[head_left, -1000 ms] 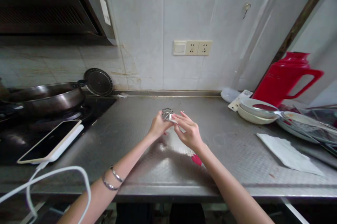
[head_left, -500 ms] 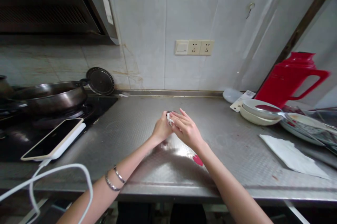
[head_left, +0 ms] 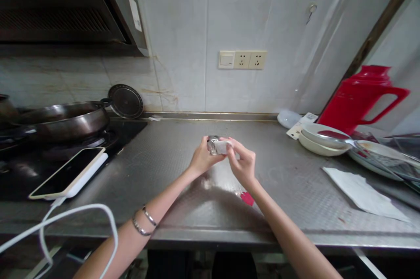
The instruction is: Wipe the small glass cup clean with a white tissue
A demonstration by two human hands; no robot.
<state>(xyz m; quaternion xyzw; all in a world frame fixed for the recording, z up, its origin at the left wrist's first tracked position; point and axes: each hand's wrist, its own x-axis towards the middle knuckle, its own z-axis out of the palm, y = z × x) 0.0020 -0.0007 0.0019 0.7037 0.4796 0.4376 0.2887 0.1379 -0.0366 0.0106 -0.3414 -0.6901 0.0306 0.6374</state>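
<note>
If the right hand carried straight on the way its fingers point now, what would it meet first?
Beyond the small white piece in its fingers, the right hand would probably meet the silvery object in the left hand, though depth is hard to judge.

The phone [head_left: 67, 173] lies left on the stove [head_left: 19, 174], before the pan [head_left: 65, 123], the flask [head_left: 357, 99] right.

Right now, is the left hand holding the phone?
No, the left hand holds a shiny item over the counter, while the phone lies at the stove's edge.
</note>
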